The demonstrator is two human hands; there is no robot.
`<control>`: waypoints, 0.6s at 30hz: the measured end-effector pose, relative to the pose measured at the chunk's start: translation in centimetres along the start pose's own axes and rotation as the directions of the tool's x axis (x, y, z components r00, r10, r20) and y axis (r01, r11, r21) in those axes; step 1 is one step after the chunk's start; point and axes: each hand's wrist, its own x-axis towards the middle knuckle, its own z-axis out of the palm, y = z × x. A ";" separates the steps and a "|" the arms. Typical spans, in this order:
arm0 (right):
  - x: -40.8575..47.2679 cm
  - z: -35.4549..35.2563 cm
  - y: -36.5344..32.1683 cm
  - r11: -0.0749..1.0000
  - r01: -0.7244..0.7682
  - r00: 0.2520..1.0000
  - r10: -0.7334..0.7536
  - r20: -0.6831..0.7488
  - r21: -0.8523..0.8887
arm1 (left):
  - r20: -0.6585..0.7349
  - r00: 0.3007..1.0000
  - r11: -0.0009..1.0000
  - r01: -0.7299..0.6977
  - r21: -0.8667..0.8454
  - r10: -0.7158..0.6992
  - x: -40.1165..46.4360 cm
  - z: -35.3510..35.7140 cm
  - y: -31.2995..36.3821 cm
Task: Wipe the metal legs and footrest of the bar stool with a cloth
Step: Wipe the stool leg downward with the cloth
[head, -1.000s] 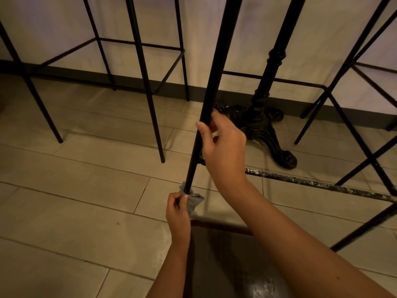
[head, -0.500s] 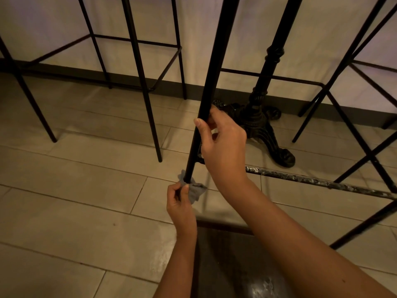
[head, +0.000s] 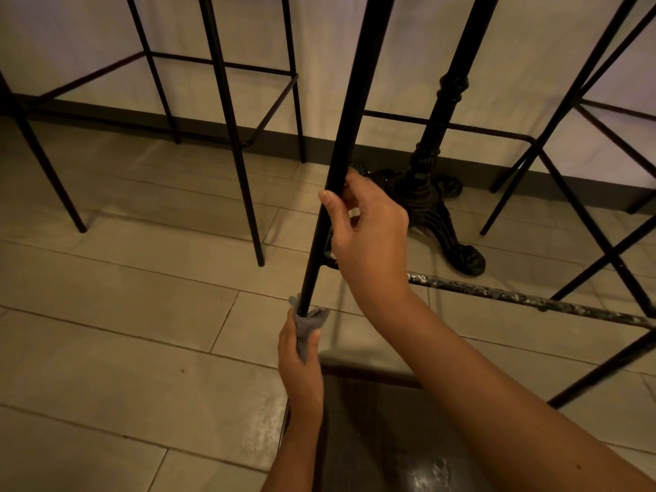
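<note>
Your left hand (head: 300, 363), closed on the cloth (head: 308, 323) around the stool leg (head: 328, 207), has slid slightly up from a second ago. Your right hand (head: 369, 236) stays clamped on the leg above. Scuffed footrest (head: 525, 296) looks unwiped; lower leg nearly done.

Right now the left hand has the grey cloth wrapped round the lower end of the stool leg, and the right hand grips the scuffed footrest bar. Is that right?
Not quite. The head view shows the right hand gripping the same stool leg higher up, not the scuffed footrest bar, which runs behind its wrist. The rest holds: the left hand has the grey cloth wrapped round the leg's lower end.
</note>
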 end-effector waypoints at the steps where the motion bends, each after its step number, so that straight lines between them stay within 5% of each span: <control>1: 0.0 0.0 0.0 1.000 0.001 1.000 -0.001 -0.001 0.003 | -0.016 0.999 0.998 -0.040 0.052 0.041 0.1 0.0 0.1; 18: 0.0 -0.1 -0.1 1.000 -0.003 1.000 0.003 -0.005 0.013 | -0.145 0.986 0.993 -0.089 -0.071 0.078 2.1 0.7 2.2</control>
